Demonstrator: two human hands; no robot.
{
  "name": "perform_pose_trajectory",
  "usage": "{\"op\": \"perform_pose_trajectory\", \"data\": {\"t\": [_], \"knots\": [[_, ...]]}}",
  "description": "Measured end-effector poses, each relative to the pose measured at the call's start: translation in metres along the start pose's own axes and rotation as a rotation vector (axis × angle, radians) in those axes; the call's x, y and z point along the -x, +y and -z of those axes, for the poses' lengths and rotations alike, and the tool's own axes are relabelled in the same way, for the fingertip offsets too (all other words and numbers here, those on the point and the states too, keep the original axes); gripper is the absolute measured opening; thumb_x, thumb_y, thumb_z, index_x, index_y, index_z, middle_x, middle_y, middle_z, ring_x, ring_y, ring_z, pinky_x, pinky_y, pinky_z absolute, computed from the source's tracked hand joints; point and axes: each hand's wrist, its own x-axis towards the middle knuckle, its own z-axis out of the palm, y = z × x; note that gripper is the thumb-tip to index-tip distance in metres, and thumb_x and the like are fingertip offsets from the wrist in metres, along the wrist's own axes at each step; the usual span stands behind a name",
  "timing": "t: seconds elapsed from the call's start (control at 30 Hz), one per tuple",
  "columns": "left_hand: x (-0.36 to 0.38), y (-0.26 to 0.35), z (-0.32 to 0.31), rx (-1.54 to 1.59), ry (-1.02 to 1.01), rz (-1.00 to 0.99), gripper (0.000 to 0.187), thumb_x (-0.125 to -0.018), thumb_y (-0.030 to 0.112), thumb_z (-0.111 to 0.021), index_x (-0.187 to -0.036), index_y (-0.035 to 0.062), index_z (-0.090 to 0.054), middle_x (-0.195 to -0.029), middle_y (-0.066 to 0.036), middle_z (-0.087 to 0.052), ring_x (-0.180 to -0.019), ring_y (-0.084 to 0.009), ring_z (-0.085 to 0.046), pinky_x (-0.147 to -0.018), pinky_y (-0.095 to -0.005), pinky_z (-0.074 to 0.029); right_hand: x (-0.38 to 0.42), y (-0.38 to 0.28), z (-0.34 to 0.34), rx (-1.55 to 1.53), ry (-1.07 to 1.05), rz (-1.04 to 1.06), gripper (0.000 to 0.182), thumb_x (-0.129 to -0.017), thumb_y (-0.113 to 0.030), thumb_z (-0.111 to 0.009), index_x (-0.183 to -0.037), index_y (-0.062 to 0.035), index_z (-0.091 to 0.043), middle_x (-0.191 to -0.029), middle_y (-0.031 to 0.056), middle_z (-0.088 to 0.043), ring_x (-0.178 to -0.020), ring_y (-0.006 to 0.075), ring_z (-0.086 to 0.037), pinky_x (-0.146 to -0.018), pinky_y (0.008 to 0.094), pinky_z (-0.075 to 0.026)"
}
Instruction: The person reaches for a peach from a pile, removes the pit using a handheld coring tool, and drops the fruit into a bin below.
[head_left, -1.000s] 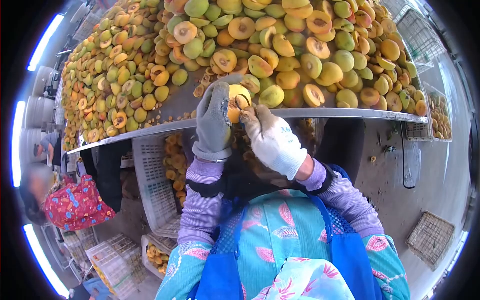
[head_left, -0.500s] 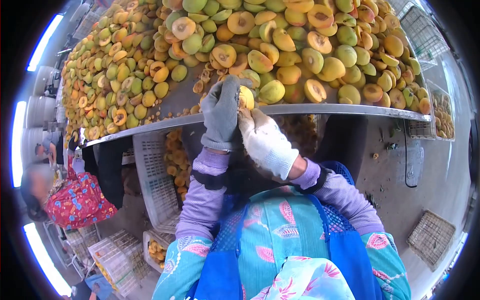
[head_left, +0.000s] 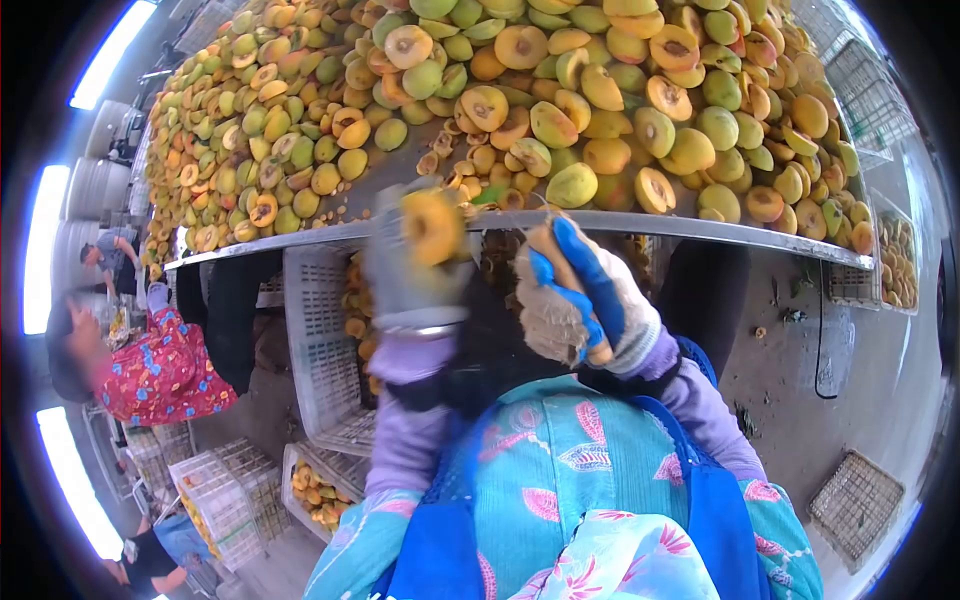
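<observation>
My left hand (head_left: 398, 275), in a grey glove and blurred by motion, holds a peach half (head_left: 433, 228) with its cut, orange face and hollow centre toward me. In my right hand (head_left: 625, 300), gloved in white and blue, a tool with a wooden handle (head_left: 566, 258) is gripped. A thin bent metal tip seems to rise from its upper end, near the table edge. Both hands are apart, just on my side of the metal table rim (head_left: 640, 222). Beyond them lie heaped peach halves (head_left: 575, 186), with small cut scraps and pits (head_left: 465, 170) near the rim.
Under the table at left stands a white crate (head_left: 325, 340), with fruit next to it. More crates (head_left: 235, 500) sit on the floor at lower left. A co-worker in a red patterned garment (head_left: 165, 370) is at left. An empty-looking basket (head_left: 856, 493) lies at right.
My hands were together on a yellow fruit piece; now they are apart. The left has turned, showing a cut face, and the right has rotated, exposing the wooden-handled tool. The view has shifted slightly.
</observation>
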Motion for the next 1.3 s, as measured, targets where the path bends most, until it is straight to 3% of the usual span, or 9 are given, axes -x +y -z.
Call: {"op": "perform_pose_trajectory", "data": {"t": [0.1, 0.33, 0.5, 0.57, 0.7, 0.73, 1.1, 1.17, 1.3], "knots": [[-0.025, 0.013, 0.071, -0.265, 0.062, 0.411, 0.024, -0.085, 0.021, -0.065, -0.102, 0.0036, -0.066, -0.095, -0.018, -0.065, -0.083, -0.0334, -0.066, -0.074, -0.0392, -0.054, 0.014, -0.008, 0.034, 0.122, 0.418, -0.076, 0.046, -0.093, -0.056, -0.051, -0.091, -0.0103, -0.052, -0.058, 0.0016, -0.048, -0.043, 0.0141, -0.044, -0.04, 0.0267, -0.037], [-0.154, -0.011, -0.06, -1.116, -0.301, -0.873, 0.042, -0.078, 0.02, -0.065, -0.12, 0.0115, -0.061, -0.106, -0.021, -0.061, -0.097, -0.0392, -0.059, -0.087, -0.0452, -0.047, 0.004, -0.011, 0.018, 0.805, 0.668, -0.034, 0.035, -0.097, -0.033, -0.054, -0.113, -0.0013, -0.058, -0.078, -0.0003, -0.056, -0.06, 0.0095, -0.053, -0.053, 0.0272, -0.044], [-0.161, -0.002, -0.057, -1.21, -0.334, -0.412, 0.044, -0.08, 0.014, -0.061, -0.124, 0.0115, -0.059, -0.103, -0.017, -0.065, -0.093, -0.0352, -0.064, -0.087, -0.0449, -0.051, -0.003, -0.031, 0.009, 1.274, 0.876, 0.427, 0.041, -0.097, -0.04, -0.052, -0.1, 0.0009, -0.057, -0.072, 0.013, -0.062, -0.072, 0.0277, -0.063, -0.064, 0.0393, -0.048], [-0.118, 0.028, -0.042, 0.06, -0.15, 0.16, 0.034, -0.087, 0.013, -0.058, -0.12, 0.0064, -0.06, -0.101, -0.012, -0.066, -0.091, -0.0241, -0.066, -0.08, -0.036, -0.053, -0.018, -0.024, 0.007, 1.396, 0.826, 0.532, 0.037, -0.098, -0.037, -0.051, -0.098, -0.0004, -0.055, -0.076, 0.0225, -0.063, -0.072, 0.0387, -0.063, -0.063, 0.0449, -0.048], [-0.073, 0.004, -0.031, -0.555, -0.283, -0.702, 0.034, -0.079, 0.003, -0.063, -0.113, 0.0026, -0.062, -0.104, -0.014, -0.063, -0.094, -0.0296, -0.063, -0.079, -0.0358, -0.052, -0.044, -0.012, 0.005, 1.79, 0.709, 0.709, 0.032, -0.097, -0.033, -0.053, -0.093, -0.0014, -0.05, -0.068, 0.0253, -0.06, -0.066, 0.0454, -0.06, -0.058, 0.0517, -0.046], [-0.059, 0.0, -0.043, -0.037, -0.236, -0.194, 0.032, -0.079, 0.006, -0.065, -0.111, 0.0037, -0.063, -0.104, -0.015, -0.063, -0.094, -0.0305, -0.063, -0.08, -0.0359, -0.052, -0.045, -0.011, 0.008, 1.816, 0.764, 0.664, 0.032, -0.097, -0.033, -0.052, -0.092, -0.0009, -0.049, -0.067, 0.0253, -0.06, -0.066, 0.0453, -0.061, -0.057, 0.0517, -0.046], [-0.05, -0.004, -0.044, -0.411, -0.248, -0.629, 0.027, -0.078, 0.008, -0.067, -0.104, 0.0046, -0.063, -0.099, -0.015, -0.063, -0.085, -0.03, -0.064, -0.076, -0.035, -0.052, -0.029, -0.012, -0.001, 1.744, 0.75, 0.461, 0.037, -0.099, -0.033, -0.048, -0.09, 0.0019, -0.051, -0.068, 0.0257, -0.061, -0.068, 0.0458, -0.06, -0.06, 0.0504, -0.046], [-0.048, 0.01, -0.055, 0.193, -0.268, 0.131, 0.024, -0.082, 0.009, -0.063, -0.105, 0.0037, -0.063, -0.094, -0.011, -0.064, -0.082, -0.0242, -0.065, -0.075, -0.0332, -0.052, -0.031, -0.008, 0.002, 1.67, 0.769, 0.456, 0.038, -0.1, -0.034, -0.047, -0.09, 0.0023, -0.052, -0.07, 0.0268, -0.061, -0.071, 0.0467, -0.06, -0.061, 0.0507, -0.046], [-0.047, -0.008, -0.069, -0.188, -0.149, -0.341, 0.02, -0.089, 0.012, -0.056, -0.102, 0.0001, -0.065, -0.09, -0.008, -0.066, -0.081, -0.0171, -0.064, -0.074, -0.0287, -0.051, -0.039, 0.003, 0.016, 1.577, 0.864, 0.551, 0.04, -0.101, -0.035, -0.044, -0.092, 0.0025, -0.053, -0.076, 0.0305, -0.06, -0.078, 0.0496, -0.058, -0.067, 0.0519, -0.045]]}}
